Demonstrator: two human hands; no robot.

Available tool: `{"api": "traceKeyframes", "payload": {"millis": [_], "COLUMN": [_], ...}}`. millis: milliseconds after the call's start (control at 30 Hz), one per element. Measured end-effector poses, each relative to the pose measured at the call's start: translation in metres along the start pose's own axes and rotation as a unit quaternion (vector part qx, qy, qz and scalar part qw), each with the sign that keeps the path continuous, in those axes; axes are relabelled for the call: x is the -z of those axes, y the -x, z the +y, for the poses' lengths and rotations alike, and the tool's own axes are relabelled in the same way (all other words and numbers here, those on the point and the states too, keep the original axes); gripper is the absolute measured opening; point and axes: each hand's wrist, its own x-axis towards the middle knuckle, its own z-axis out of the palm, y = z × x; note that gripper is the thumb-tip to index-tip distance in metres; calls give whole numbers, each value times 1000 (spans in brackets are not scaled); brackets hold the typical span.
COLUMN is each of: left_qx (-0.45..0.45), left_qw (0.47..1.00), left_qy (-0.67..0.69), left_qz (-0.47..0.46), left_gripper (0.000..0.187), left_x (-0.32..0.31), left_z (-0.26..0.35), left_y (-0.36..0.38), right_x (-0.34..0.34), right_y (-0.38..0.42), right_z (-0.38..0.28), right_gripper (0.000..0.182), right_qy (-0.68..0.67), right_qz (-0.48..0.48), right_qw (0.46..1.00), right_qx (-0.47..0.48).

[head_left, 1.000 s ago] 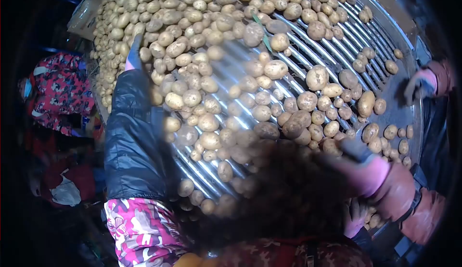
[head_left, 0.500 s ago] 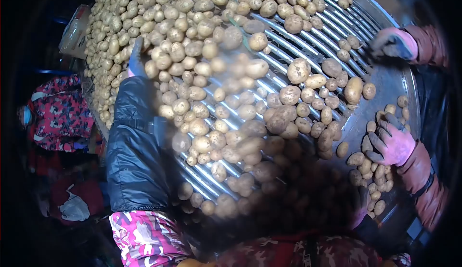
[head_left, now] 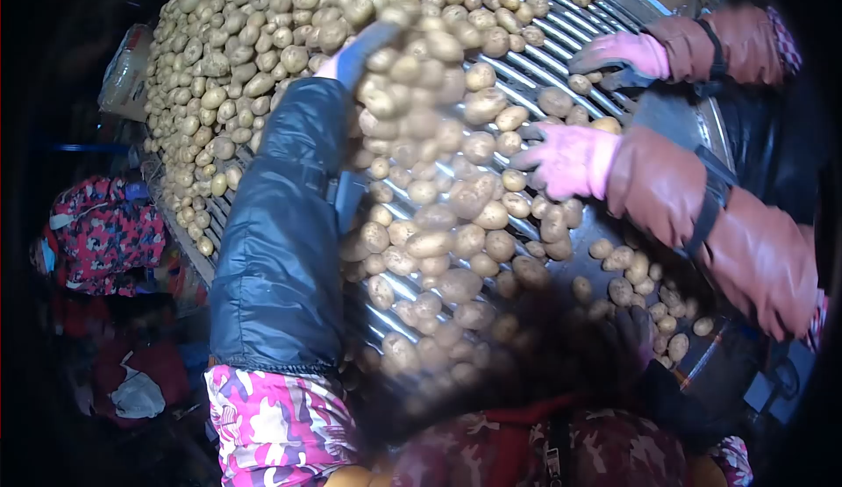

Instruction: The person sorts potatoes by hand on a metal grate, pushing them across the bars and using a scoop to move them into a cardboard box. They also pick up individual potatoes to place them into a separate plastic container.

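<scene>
Potatoes crowd against the left hand, its fingers stretched straight; others lie beside the shadowed right hand, whose grip I cannot tell. Beyond, a co-worker's pink gloves overhang metal bars.

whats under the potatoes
Metal bars show through gaps between the potatoes; beneath the thick heap at the picture's upper left, whatever lies there is covered from view.

The left hand stretches far forward; the right hand sits low.
</scene>
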Motion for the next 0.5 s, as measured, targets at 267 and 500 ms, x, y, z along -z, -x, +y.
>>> {"api": "traceKeyframes", "payload": {"millis": [267,500], "left_qx": [-68,-193], "left_qw": [893,780], "left_qy": [-403,-540], "left_qz": [-189,-250], "left_gripper": [52,53], "left_x": [-109,-145], "left_z": [-27,-95], "left_y": [75,196], "right_x": [-1,-16], "right_y": [94,96], "right_z": [-78,-72], "right_gripper": [80,75], "right_qy": [-126,-122], "right_qz": [-38,23], "right_qw": [966,971], "right_qx": [-224,-202]}}
